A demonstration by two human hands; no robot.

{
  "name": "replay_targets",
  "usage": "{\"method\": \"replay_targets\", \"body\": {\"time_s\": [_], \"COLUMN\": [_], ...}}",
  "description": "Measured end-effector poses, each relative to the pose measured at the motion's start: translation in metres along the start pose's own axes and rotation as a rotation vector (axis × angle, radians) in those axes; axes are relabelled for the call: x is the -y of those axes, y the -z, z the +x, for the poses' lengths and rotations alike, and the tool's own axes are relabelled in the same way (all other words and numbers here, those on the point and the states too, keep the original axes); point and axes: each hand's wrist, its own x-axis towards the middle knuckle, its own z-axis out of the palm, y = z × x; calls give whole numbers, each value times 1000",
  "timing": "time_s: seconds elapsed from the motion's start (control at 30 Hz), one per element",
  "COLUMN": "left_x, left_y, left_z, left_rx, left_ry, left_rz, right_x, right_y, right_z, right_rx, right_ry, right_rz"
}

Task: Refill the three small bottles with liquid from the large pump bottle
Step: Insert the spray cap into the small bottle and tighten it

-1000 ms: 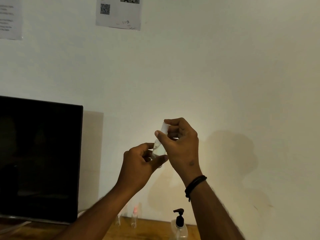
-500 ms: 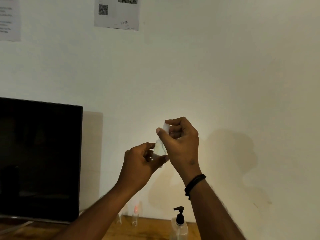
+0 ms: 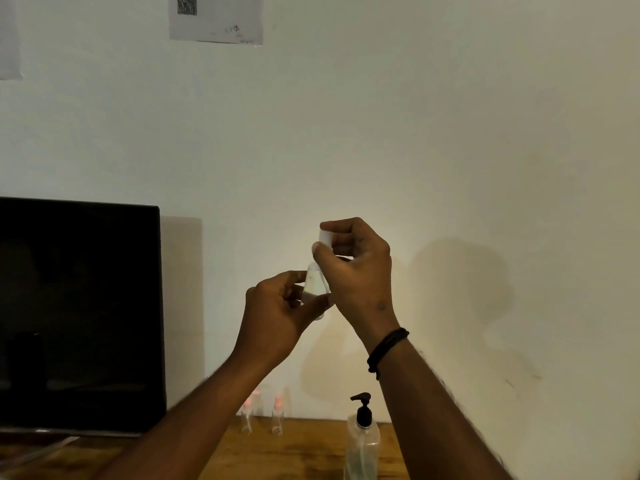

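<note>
The left hand [image 3: 277, 317] holds one small bottle [image 3: 314, 289] aloft; the right hand [image 3: 356, 268] pinches its white cap [image 3: 325, 236]. Two small bottles [image 3: 278, 415] and the pump bottle [image 3: 362, 445] stand at the worktop [image 3: 304, 452] rear edge. Refilling appears unfinished.

Wooden worktop [image 3: 304, 455] along the white wall. Standing on it: a black monitor [image 3: 79, 317] at left, two small clear bottles [image 3: 246, 415] [image 3: 278, 415] with pink tops side by side near the wall, and a large clear pump bottle [image 3: 362, 445] with black pump to their right.
</note>
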Motion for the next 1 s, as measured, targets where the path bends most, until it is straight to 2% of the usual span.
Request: {"method": "replay_targets", "body": {"time_s": [0.1, 0.33, 0.53, 0.77, 0.87, 1.0], "left_x": [0, -1, 1, 5, 7, 10], "left_y": [0, -4, -2, -6, -7, -7], "left_z": [1, -4, -2, -7, -6, -4], "left_rx": [2, 3, 2, -22, -28, -31], "left_ry": [-18, 9, -11, 15, 13, 1], "left_rz": [15, -3, 9, 5, 14, 19], "right_x": [1, -4, -1, -7, -9, -8], "right_y": [2, 2, 5, -3, -3, 2], "right_z": [-1, 0, -3, -1, -3, -3], "right_rx": [21, -14, 60, -12, -22, 52], "right_ry": [-2, -14, -42, 13, -12, -35], "right_rz": [55, -96, 79, -149, -88, 9]}}
